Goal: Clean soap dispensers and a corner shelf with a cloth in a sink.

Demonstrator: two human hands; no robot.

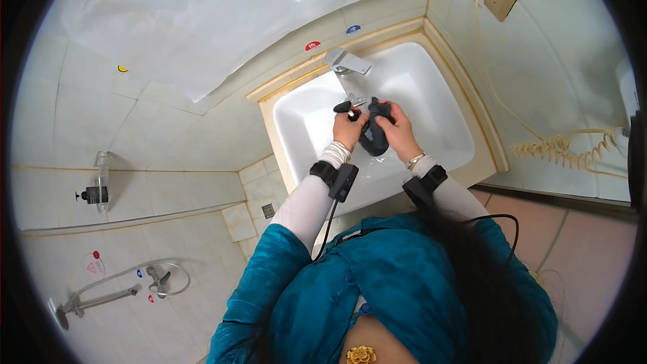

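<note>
White sink (pixel 438 111): dark grey rounded container (pixel 375 136), shiny-patched, in right hand (pixel 399 132).

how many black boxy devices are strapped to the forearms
2: one black boxy device on the white left sleeve, the other black boxy device on the white right sleeve.

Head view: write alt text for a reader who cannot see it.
Over a white sink, the right hand grips a dark object, perhaps a bottle, while the left hand holds a small black piece beside it. A faucet stands at the sink's back; a shower head shows at lower left.
</note>
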